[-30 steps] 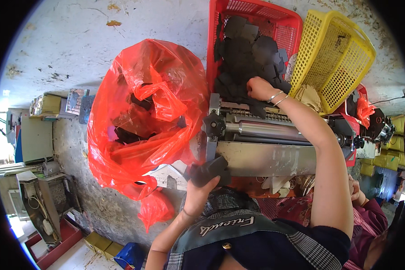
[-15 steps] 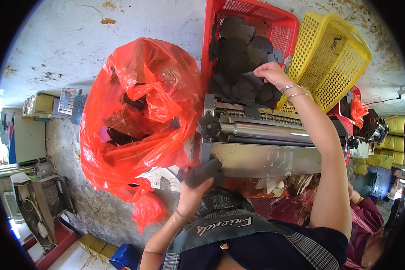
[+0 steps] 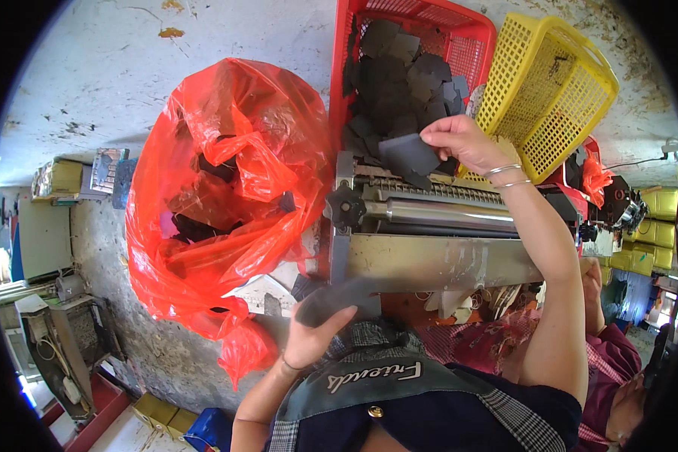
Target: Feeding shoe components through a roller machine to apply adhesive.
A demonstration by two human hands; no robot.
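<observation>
Between the thumb and fingers of my right hand [image 3: 468, 145] is a thin dark grey sheet piece [image 3: 408, 154], pinched at its edge. It is held above the near end of a red basket [image 3: 340, 53], which is heaped with similar dark pieces [image 3: 390, 79]. My left hand [image 3: 309, 340], low and close to my apron, is closed on a stack of dark sheet pieces [image 3: 331, 303], blurred by motion. A machine with a shiny metal roller [image 3: 448, 214] lies between my hands, its black knob [image 3: 346, 209] at the left end.
A large red plastic bag [image 3: 233, 120] with dark pieces inside stands left of the machine. An open yellow basket [image 3: 554, 71] leans beside the red one. At the lower right sits another person [image 3: 606, 361], a hand raised near the machine's right end. Yellow tins [image 3: 652, 233] are stacked at far right.
My right hand has lifted a grey piece from the heap and drawn it slightly nearer. My left hand, with its stack, has moved a little down and left.
</observation>
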